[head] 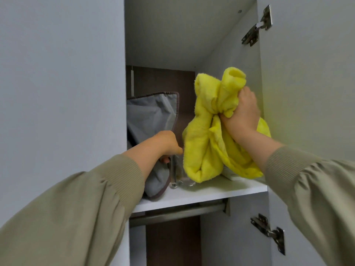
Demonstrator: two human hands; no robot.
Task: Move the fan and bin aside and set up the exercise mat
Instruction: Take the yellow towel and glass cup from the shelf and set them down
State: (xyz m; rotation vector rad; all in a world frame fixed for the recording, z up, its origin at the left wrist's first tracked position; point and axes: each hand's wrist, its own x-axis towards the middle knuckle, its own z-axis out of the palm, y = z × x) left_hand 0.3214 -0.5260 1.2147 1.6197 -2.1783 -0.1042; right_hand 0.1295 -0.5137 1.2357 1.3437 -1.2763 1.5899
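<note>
Pretty clearly somebody's home, bedroom storage territory. It's a white wardrobe (192,35) with its door (307,83) swung open at the right of the frame, and you can see metal hinges (257,25) at upper right and lower right. A white shelf (211,191) runs across the middle with a metal hanging rail (178,214) just under it. At shelf level there's a fluffy yellow towel (203,146) and a floppy grey fabric bag (149,116) with brown trim, so ordinary household linen-and-storage stuff.
</note>
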